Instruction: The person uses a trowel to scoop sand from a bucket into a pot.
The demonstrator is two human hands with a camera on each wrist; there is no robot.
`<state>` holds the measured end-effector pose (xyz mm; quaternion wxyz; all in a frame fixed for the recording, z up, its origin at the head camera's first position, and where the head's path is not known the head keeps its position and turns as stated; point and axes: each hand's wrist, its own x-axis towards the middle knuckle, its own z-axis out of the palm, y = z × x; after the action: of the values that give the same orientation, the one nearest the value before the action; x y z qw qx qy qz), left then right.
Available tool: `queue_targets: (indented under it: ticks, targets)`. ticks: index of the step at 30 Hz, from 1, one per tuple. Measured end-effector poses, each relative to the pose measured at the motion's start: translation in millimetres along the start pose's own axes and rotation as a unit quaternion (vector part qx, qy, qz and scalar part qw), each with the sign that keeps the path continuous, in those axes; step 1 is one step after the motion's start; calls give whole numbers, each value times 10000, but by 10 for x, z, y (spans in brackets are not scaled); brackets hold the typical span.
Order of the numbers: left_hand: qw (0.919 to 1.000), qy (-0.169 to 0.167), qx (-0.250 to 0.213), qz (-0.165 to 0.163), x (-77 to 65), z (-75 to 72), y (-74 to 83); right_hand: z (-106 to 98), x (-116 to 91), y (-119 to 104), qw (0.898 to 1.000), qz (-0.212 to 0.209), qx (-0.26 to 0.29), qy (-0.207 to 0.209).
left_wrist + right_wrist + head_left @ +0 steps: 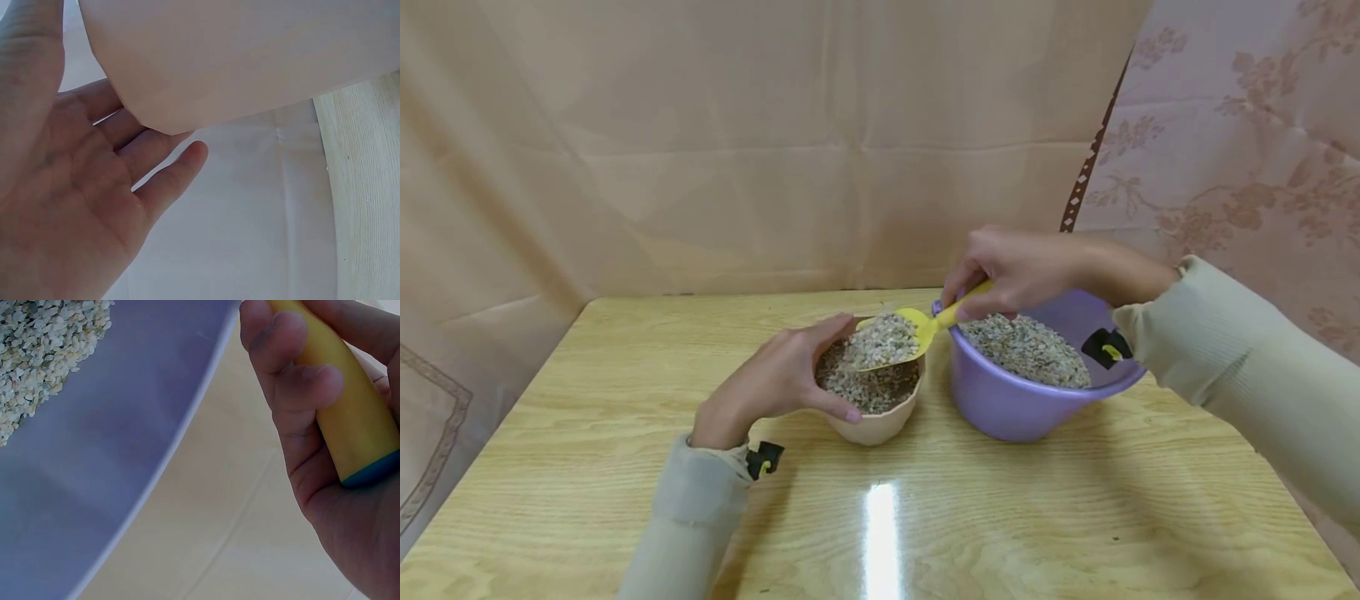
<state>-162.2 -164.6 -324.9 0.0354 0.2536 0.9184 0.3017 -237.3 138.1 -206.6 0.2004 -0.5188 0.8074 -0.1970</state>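
Note:
A beige bowl (880,423) partly filled with pale grit stands at the table's middle. My left hand (775,379) cups its left side, thumb on the near wall; the left wrist view shows my left hand (81,187) curved round the beige bowl (237,56). My right hand (1011,271) grips the handle of a yellow scoop (917,329) heaped with grit, held over the beige bowl. The right wrist view shows the fingers (294,375) curled round the yellow handle (350,419), which has a blue end. A purple bowl (1022,408) of grit (1026,350) stands to the right.
The light wooden table (1000,517) is backed by beige cloth (737,142), with a floral pink cloth (1240,142) at the right. The purple bowl's rim (181,450) and its grit (44,350) fill the right wrist view. A light glare lies on the near table.

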Motion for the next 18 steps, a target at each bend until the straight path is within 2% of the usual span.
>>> queue_targets:
  ticks: [10,18]
  targets:
    - [9998,56,-137,123,12,10,-16,-30,67,-120,9987,92,-503,-71]
    - [9999,62,-40,100,1,7,-39,-59,97,-173,9962,104,-864,-68]
